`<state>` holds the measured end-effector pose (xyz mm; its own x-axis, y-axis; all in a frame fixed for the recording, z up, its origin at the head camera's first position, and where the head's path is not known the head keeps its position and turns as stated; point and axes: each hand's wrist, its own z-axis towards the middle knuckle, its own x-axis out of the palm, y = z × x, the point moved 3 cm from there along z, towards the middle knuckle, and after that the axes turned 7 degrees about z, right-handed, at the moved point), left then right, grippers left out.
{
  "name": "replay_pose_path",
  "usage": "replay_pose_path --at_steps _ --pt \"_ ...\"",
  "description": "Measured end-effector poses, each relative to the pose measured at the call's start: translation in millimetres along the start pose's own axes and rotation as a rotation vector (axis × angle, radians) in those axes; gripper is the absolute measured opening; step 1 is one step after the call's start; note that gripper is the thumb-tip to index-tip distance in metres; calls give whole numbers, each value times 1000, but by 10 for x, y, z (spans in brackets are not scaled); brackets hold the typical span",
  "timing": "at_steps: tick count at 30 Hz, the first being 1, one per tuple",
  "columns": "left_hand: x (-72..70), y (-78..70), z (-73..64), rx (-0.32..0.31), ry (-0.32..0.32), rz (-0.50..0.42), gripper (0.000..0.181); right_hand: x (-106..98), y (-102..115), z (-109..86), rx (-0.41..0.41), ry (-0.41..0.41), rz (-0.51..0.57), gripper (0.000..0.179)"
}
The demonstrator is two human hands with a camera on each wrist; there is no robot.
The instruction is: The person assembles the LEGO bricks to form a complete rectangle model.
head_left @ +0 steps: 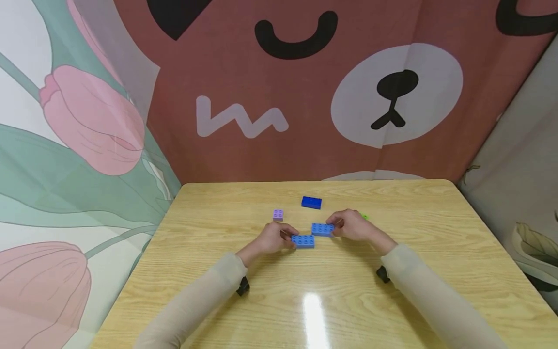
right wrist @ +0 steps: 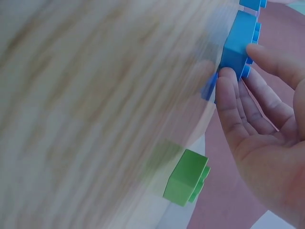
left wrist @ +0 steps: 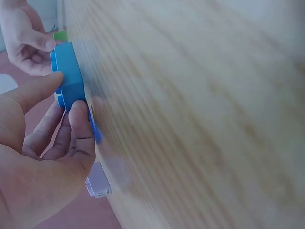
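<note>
In the head view my left hand [head_left: 274, 237] pinches a light blue building brick [head_left: 302, 241] by its left end, fingers and thumb bent around it. Just beyond and to the right, a matching light blue brick [head_left: 322, 230] is held at its right end by my right hand [head_left: 352, 225]. Both bricks have their studs up and lie almost corner to corner; whether they touch, I cannot tell. The left wrist view shows the thumb against the studded side of the near brick [left wrist: 72, 71]. In the right wrist view, fingertips grip the other brick [right wrist: 238, 43].
Behind the hands lies a dark blue brick [head_left: 311, 202]. A small purple brick [head_left: 278, 214] sits beyond my left hand. The green brick [right wrist: 185, 177] is mostly hidden behind my right hand in the head view. A patterned curtain [head_left: 305, 145] hangs at the far edge of the wooden table [head_left: 348, 300].
</note>
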<state>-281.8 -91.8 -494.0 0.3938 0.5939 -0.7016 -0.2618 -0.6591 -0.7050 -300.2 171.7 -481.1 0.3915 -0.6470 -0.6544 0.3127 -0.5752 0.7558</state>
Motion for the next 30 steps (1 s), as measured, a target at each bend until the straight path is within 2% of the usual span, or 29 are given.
replay_pose_path --at_steps 17,30 --pt "-57 18 101 -62 -37 14 27 -18 -42 -78 -4 56 51 27" --pt "-64 16 161 -54 -42 22 28 -4 -22 -74 12 70 67 28"
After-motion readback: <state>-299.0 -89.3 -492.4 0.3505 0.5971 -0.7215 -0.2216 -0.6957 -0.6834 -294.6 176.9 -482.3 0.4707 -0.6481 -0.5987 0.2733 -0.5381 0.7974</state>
